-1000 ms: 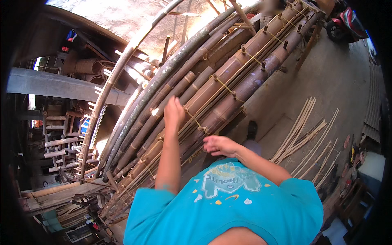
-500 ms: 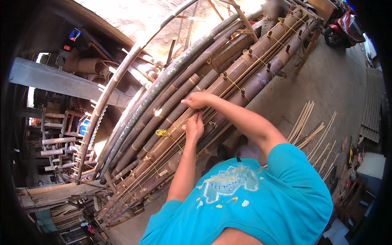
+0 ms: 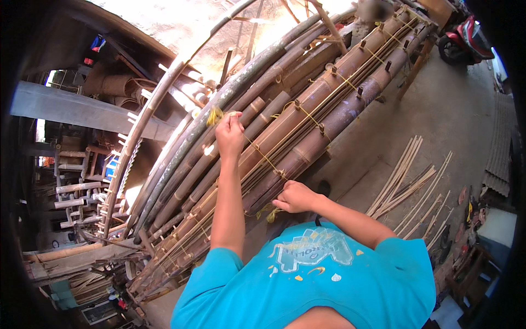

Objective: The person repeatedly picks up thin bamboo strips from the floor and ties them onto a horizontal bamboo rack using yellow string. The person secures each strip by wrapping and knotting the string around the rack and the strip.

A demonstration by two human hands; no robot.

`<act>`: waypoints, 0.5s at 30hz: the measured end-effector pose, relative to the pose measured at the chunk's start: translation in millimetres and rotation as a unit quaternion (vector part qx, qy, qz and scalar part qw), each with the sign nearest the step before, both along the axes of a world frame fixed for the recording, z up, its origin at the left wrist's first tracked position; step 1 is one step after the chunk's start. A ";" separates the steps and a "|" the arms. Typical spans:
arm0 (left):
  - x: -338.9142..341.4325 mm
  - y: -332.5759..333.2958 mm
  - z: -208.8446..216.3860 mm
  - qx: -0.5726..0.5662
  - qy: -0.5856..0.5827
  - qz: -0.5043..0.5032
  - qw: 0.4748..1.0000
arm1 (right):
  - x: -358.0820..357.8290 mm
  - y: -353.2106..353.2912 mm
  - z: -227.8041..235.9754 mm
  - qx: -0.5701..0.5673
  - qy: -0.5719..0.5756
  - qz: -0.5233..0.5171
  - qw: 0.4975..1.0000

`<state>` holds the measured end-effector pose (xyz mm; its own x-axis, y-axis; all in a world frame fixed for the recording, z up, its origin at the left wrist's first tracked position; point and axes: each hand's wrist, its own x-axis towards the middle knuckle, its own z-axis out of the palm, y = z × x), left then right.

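My left hand [image 3: 230, 134] is closed on a yellow string [image 3: 264, 157], raised over the far bamboo poles. A loose yellow bundle [image 3: 215, 115] of the string sticks out beside its fingers. From that hand the string runs taut across a thick bamboo pole [image 3: 290, 122] and a row of thin bamboo strips [image 3: 307, 102] to a small peg [image 3: 280, 174] on the near bamboo pole [image 3: 304, 153]. Just below the peg, my right hand [image 3: 298, 197] is closed, with loose yellow strands [image 3: 270, 213] hanging by its fingertips. Its grip on the string is partly hidden.
More string ties and short pegs [image 3: 360, 91] line both poles. A mottled curved pole [image 3: 230, 82] and other bamboo lie beyond. Thin sticks [image 3: 397, 181] lie on the floor at right. A red motorcycle [image 3: 466, 41] stands far right. Bamboo frames [image 3: 79, 188] fill the left.
My hands were close together over the thick pole. My left hand has moved up and left with the string bundle, and my right hand has come down toward me. The string now stretches between.
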<state>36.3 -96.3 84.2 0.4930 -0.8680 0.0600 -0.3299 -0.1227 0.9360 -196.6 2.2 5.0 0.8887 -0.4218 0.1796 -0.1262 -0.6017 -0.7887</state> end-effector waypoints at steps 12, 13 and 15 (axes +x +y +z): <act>74.7 138.3 -11.7 0.113 -0.326 0.034 0.938 | 75.3 143.8 -35.8 0.613 0.026 0.054 0.788; 84.7 170.5 -8.2 0.207 -0.296 -0.009 0.932 | 85.5 149.2 -12.4 0.796 -0.066 -0.085 0.595; 115.3 232.4 -40.6 0.254 -0.271 -0.142 0.917 | 102.0 147.3 -13.3 0.838 -0.269 -0.220 0.422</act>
